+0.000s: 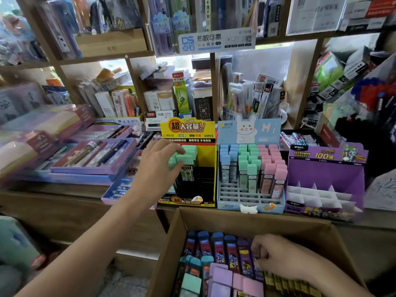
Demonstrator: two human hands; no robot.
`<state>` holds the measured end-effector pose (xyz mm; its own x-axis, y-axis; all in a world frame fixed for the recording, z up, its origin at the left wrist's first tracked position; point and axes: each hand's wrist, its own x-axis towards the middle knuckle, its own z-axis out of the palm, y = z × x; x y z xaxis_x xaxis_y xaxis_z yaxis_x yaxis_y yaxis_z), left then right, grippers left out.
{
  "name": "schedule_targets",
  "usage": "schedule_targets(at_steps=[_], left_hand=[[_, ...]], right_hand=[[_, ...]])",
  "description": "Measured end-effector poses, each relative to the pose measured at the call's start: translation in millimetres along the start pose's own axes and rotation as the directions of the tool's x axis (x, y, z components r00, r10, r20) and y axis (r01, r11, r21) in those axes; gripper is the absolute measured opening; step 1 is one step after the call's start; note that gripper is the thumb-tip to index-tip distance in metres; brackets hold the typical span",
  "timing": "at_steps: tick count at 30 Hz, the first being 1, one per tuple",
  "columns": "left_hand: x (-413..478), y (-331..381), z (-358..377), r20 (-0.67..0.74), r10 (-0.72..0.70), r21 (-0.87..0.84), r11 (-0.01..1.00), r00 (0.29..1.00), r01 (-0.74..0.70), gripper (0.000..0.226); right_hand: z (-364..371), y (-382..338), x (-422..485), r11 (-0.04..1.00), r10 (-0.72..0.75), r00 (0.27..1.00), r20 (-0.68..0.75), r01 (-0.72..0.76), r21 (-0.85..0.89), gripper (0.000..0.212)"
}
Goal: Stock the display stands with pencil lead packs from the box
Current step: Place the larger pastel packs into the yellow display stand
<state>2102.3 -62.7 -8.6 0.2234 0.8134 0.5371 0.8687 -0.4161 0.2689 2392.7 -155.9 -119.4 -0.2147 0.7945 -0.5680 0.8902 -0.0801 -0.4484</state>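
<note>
Grips a mint-capped pack with the left hand, fingers and thumb curled round its cap, at nine o'clock inside the yellow stand. More mint caps stand upright just beyond it, toward twelve o'clock.

Reaches with the right hand into the cardboard box, low in view at five o'clock. Fingers curled over the purple-capped packs, touching them; cannot tell whether any is actually pinched.

Inside the box: a row of dark-capped packs at eleven o'clock, teal-capped ones at seven, lilac and pink ones at six, yellow ones at four, partly under the right forearm.

At three o'clock of the yellow stand, touching it, the blue stand, with blue, mint and pink packs upright in its rear rows. At three o'clock of that, just beside it, the purple stand, white dividers showing. All three on the wooden counter, at twelve o'clock of the box.
</note>
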Motion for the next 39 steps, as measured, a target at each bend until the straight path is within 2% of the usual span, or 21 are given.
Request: schedule_targets(at_steps=[4, 7, 10, 13, 16, 18, 21, 24, 30, 35, 37, 39], left_hand=[[-48.1, 26.6, -8.8, 0.027, -0.045, -0.132, 0.99, 0.999, 0.048, 0.017], [-87.5, 43.8, -7.0, 0.143, -0.115, -0.244, 0.959, 0.983, 0.147, 0.015], [-122.3, 53.9, 4.0, 0.292, -0.199, -0.241, 0.931, 0.936, 0.273, 0.023], [-151.1, 59.0, 15.7, 0.468, -0.275, -0.193, 0.896, 0.84, 0.4, 0.035], [-172.9, 64.0, 22.4, 0.642, -0.357, -0.072, 0.853, 0.679, 0.516, 0.049], [-183.3, 66.1, 25.8, 0.702, -0.405, 0.023, 0.835, 0.586, 0.549, 0.061], [-195.1, 68.6, 31.1, 0.74, -0.478, 0.131, 0.792, 0.473, 0.596, 0.076], [-203.2, 69.5, 36.1, 0.748, -0.519, 0.205, 0.774, 0.414, 0.599, 0.088], [-206.1, 73.2, 41.1, 0.747, -0.556, 0.294, 0.768, 0.365, 0.569, 0.084], [-203.4, 76.1, 39.9, 0.765, -0.549, 0.285, 0.758, 0.337, 0.586, 0.066], [-202.0, 75.8, 37.8, 0.773, -0.545, 0.264, 0.742, 0.326, 0.616, 0.061], [-202.2, 74.6, 36.5, 0.778, -0.541, 0.244, 0.729, 0.319, 0.639, 0.06]], right_hand=[[9.6, -6.9, -7.9, 0.999, -0.026, 0.999, 0.024, 0.026, -0.026, 0.023], [19.2, -11.9, -16.4, 0.996, -0.058, 0.997, 0.055, 0.062, -0.063, 0.025], [31.1, -15.1, -24.5, 0.996, -0.032, 0.997, 0.069, 0.038, -0.081, 0.027], [41.2, -16.1, -33.2, 0.999, 0.005, 0.997, 0.076, -0.001, -0.052, 0.027], [48.8, -17.9, -41.9, 1.0, 0.025, 0.998, 0.061, -0.024, -0.014, 0.024], [53.2, -18.5, -45.1, 0.999, 0.034, 0.999, 0.039, -0.033, -0.017, 0.026], [60.3, -18.8, -47.0, 0.998, 0.066, 0.998, 0.012, -0.067, 0.017, 0.028], [67.0, -18.7, -48.2, 0.99, 0.109, 0.994, -0.012, -0.108, 0.09, 0.027], [76.6, -14.9, -50.5, 0.962, 0.176, 0.984, -0.013, -0.169, 0.214, 0.034], [81.2, -14.5, -48.4, 0.937, 0.191, 0.982, 0.0, -0.182, 0.299, 0.043], [82.5, -16.2, -47.1, 0.932, 0.176, 0.984, 0.015, -0.172, 0.319, 0.052], [83.1, -19.1, -45.6, 0.936, 0.145, 0.988, 0.052, -0.154, 0.317, 0.075]])
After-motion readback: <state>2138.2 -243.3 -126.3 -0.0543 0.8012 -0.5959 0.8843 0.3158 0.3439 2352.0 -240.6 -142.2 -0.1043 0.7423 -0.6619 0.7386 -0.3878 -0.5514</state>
